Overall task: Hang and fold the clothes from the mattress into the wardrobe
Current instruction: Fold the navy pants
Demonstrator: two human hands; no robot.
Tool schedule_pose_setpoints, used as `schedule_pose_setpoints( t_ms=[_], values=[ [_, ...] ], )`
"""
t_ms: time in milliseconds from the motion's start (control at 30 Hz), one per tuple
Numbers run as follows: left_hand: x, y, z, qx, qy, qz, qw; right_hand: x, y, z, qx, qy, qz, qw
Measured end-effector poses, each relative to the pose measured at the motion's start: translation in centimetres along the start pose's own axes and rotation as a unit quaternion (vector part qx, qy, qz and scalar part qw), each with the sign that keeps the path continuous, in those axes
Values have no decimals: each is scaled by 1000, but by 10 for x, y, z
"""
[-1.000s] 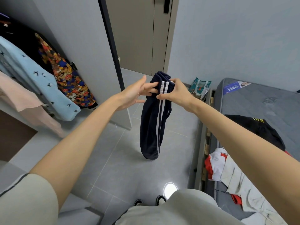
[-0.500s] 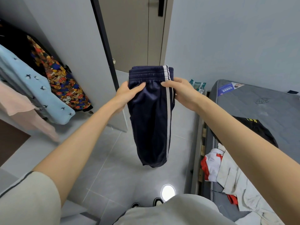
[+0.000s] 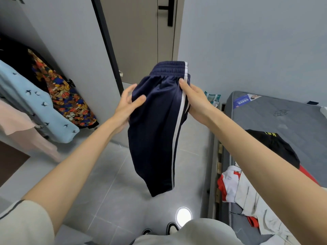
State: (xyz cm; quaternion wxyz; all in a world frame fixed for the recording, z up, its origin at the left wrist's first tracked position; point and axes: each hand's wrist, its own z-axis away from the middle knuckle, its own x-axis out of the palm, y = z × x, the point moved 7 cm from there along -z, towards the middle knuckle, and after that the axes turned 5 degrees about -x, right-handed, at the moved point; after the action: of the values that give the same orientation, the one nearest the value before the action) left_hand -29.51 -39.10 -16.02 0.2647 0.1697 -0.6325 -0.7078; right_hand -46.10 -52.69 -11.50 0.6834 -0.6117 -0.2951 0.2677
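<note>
We hold folded navy track trousers [image 3: 155, 129] beside mattress [image 3: 283, 119]: right hand [image 3: 196, 101] clamps striped edge, left hand [image 3: 126, 105] pinches loosely. Slick fabric may slip, fold unravels.

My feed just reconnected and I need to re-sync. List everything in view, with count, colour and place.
navy sports bottoms: 1, dark blue with white side stripes, held up over the floor, centre
light blue shirt: 1, blue with small dark birds, hanging, left
patterned garment: 1, multicoloured, hanging behind the blue shirt
pink garment: 1, pale pink, hanging, far left
mattress: 1, grey, right
black garment: 1, black, on the mattress
white and red clothes: heap, count unclear, mattress near edge
leaflet: 1, blue and white, mattress far corner
bag: 1, teal, beyond the mattress
door: 1, grey-brown with a black handle, ahead
left hand: grips the bottoms' left edge
right hand: grips the striped edge
</note>
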Motion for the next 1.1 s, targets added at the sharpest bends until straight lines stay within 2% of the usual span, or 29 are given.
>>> schedule_pose_setpoints(
  t_ms=[100, 200, 367, 433, 533, 633, 700, 800, 867, 1033, 1100],
  values=[
    [-1, -38, 10, -85, -50, -76, 992, 1, -11, -3, 44, -24, -53, 997],
    [5, -62, 18, -148, -80, -141, 976, -1, -22, -7, 53, -27, -66, 996],
    [32, -61, 24, -169, -108, -154, 968, -31, -13, -16, 73, 100, -74, 990],
    [42, -58, 27, -173, -108, -138, 969, -43, 5, -17, 99, 101, -103, 985],
    [57, -52, 28, -165, -109, -85, 977, -47, 47, -9, 163, 6, -107, 981],
    [66, -42, 23, -148, -103, -34, 983, -45, 101, 9, 250, -79, -73, 962],
    [67, -36, 20, -146, -94, -51, 983, -39, 130, 23, 288, -136, -63, 946],
    [59, -40, 14, -152, -65, -93, 982, -21, 142, 39, 290, -223, -108, 924],
    [50, -45, 11, -154, -43, -95, 983, -20, 140, 39, 286, -199, -151, 925],
    [25, -46, 5, -144, 14, -124, 982, -47, 131, 21, 236, -14, -199, 951],
    [14, -48, 1, -159, 45, -142, 976, -50, 125, 15, 218, 27, -198, 955]
  ],
)
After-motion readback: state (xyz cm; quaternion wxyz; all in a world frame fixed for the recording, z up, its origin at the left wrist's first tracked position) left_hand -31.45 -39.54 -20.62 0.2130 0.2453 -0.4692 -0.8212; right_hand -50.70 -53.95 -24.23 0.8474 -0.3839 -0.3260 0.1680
